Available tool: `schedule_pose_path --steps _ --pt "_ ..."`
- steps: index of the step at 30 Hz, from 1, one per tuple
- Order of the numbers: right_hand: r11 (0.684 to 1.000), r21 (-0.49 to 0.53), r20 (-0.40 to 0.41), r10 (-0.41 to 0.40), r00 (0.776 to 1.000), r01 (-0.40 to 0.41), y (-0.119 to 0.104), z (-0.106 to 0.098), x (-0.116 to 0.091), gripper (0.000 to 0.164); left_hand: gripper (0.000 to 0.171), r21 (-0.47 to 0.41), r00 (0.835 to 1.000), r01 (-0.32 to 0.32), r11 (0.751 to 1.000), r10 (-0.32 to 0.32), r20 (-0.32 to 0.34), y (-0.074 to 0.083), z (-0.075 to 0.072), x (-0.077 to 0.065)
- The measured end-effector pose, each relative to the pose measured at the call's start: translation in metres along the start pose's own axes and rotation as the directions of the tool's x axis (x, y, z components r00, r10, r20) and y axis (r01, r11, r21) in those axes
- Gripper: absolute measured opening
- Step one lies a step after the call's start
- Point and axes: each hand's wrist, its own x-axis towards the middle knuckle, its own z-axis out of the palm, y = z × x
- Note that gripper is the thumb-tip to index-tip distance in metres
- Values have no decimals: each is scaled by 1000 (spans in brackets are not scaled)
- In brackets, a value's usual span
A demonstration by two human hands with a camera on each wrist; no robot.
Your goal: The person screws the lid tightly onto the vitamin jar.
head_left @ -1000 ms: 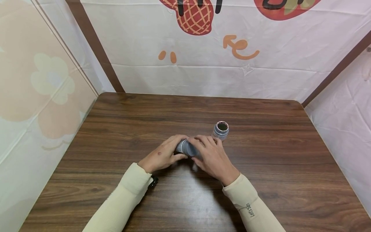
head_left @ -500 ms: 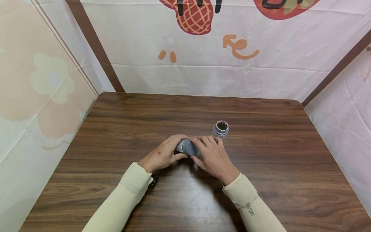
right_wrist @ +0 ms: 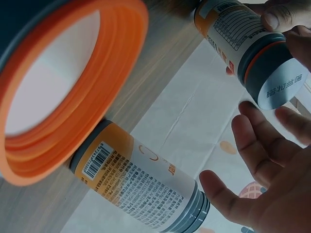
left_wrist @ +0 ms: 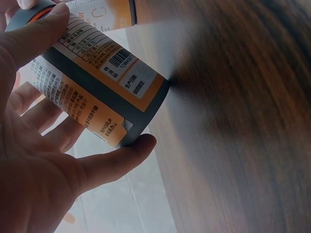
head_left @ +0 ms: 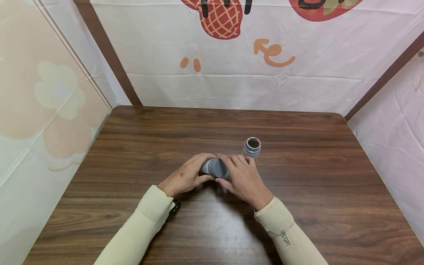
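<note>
My left hand (head_left: 185, 177) holds a supplement bottle (left_wrist: 97, 77) with an orange and white label and dark base, tilted with its cap to the right. Its fingers and thumb lie around the body. A smooth grey cap (head_left: 218, 168) is on this bottle, orange showing at its edge. On either side of the cap are the index finger and thumb of my right hand (head_left: 243, 182), pinching it; the other fingers (right_wrist: 267, 145) spread past it. Just beyond the right hand stands an uncapped bottle (head_left: 252, 146) of the same kind, its mouth facing up.
A dark ring-shaped piece with a ribbed orange lining (right_wrist: 121, 53), like a loose cap, looms close in the right wrist view; the head view hides it. The wood-grain table (head_left: 139, 136) meets printed cloth walls (head_left: 159, 88) at the back and sides.
The index finger and thumb of my right hand have shifted slightly around the cap, and more of its grey top shows. The left hand and the uncapped bottle stay in place.
</note>
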Motion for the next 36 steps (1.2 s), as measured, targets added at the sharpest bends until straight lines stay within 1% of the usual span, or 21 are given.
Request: schedule_pose_path --steps 3,8,15,25,36 --pt "1000 26 -6 -17 1000 17 1 0 0 71 58 3 1000 -2 1000 2 -3 0 0 0" --pt "997 47 -11 -55 998 55 2 1 0 70 56 4 1000 -12 1000 12 -7 0 0 1" --pt "998 21 -19 -61 998 62 3 3 0 66 57 1 1000 -14 1000 14 -6 -1 0 1" --pt "999 6 -29 -48 998 48 3 3 -1 62 57 -6 1000 -20 1000 20 -15 -1 1 0" --pt "1000 20 8 3 1000 -3 2 3 -2 59 57 -2 1000 -7 1000 7 -8 0 0 0"
